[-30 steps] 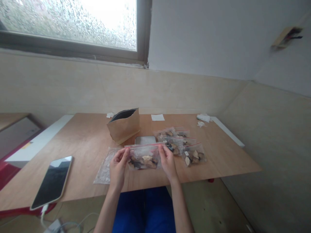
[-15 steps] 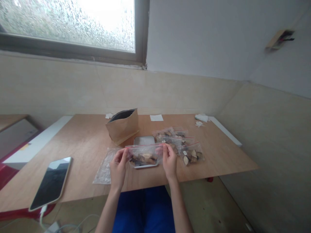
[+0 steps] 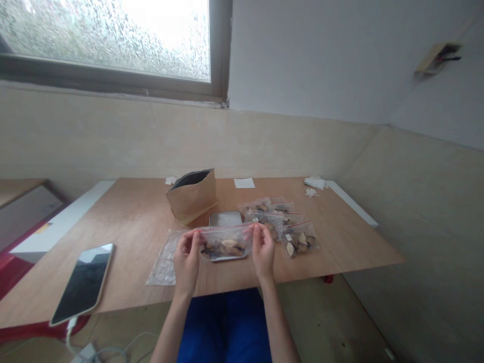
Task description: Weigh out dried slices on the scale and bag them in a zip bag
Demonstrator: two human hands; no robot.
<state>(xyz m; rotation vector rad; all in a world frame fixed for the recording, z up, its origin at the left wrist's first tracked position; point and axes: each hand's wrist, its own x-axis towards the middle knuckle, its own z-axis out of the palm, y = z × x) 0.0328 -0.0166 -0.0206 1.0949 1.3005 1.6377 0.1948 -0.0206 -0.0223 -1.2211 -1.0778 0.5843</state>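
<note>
Between my hands a clear zip bag (image 3: 227, 244) is stretched by its top corners, with brown and pale dried slices inside. My left hand (image 3: 187, 254) pinches the left corner of its red-edged top. At the right corner, my right hand (image 3: 263, 249) grips with thumb and fingers. The bag hangs over a flat white-topped device (image 3: 226, 218) that looks like a small scale, hiding its near part. Beside my left hand lies a pile of empty clear bags (image 3: 162, 264). To the right of my right hand, a filled zip bag (image 3: 300, 243) rests on the table.
Several more filled zip bags (image 3: 270, 212) overlap behind my right hand. An open brown paper pouch (image 3: 193, 197) stands at the back left. A phone (image 3: 83, 283) with a white cable lies at the left edge. Paper scraps (image 3: 244, 183) lie along the back of the wooden table (image 3: 348, 247).
Both hands still hold the bag by its top corners, and it has barely shifted. The whole view has moved slightly, with the table appearing a little further right.
</note>
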